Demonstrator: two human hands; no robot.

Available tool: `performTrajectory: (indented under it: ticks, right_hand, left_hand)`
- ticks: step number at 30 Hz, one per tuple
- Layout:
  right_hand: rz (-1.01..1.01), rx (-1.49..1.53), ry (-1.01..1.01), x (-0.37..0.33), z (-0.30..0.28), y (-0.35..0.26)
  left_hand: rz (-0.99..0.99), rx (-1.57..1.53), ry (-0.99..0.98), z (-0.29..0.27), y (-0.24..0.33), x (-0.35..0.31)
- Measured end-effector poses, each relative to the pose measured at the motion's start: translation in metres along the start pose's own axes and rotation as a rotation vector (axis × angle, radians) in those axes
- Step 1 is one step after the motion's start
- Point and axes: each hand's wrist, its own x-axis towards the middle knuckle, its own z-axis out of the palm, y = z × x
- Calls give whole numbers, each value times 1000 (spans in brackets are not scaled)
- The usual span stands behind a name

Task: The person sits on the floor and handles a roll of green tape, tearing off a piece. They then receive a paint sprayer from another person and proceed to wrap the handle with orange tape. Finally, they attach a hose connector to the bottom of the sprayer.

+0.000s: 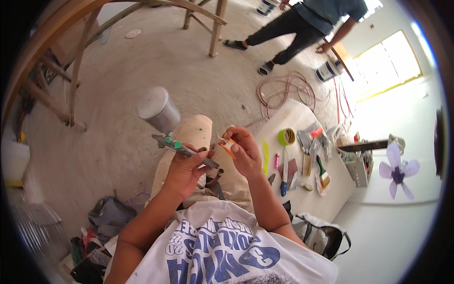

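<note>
My left hand [184, 173] is closed around the grey handle of a spray gun [191, 153] with green knobs. A round metal cup [158, 110] stands out from the gun toward the far side. In my right hand [247, 154], a small orange and white roll of thread seal tape [229, 147] is pinched between thumb and fingers. A thin white strip curls off it toward the gun. Below the gun's handle end, a dark hose end with a metal fitting [220, 172] lies by my lap, apart from both hands.
At the right, a table [331, 201] bears green tape [286, 137], a blue-handled knife [284, 182], a paintbrush [323, 174] and scrapers. Beyond it lies a coiled hose [288, 92]. Another person [298, 28] stands far off near a paint bucket [326, 71]. Wooden trestles [215, 31] stand at the back.
</note>
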Motion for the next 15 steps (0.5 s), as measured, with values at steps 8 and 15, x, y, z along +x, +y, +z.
performTrajectory:
  ticks: [8, 15]
  right_hand:
    - [45, -371, -220, 26, 28, 8]
    - [88, -685, -327, 36, 38, 3]
  left_hand:
    - [73, 4, -50, -17, 23, -6]
    - [106, 21, 47, -28, 28, -3]
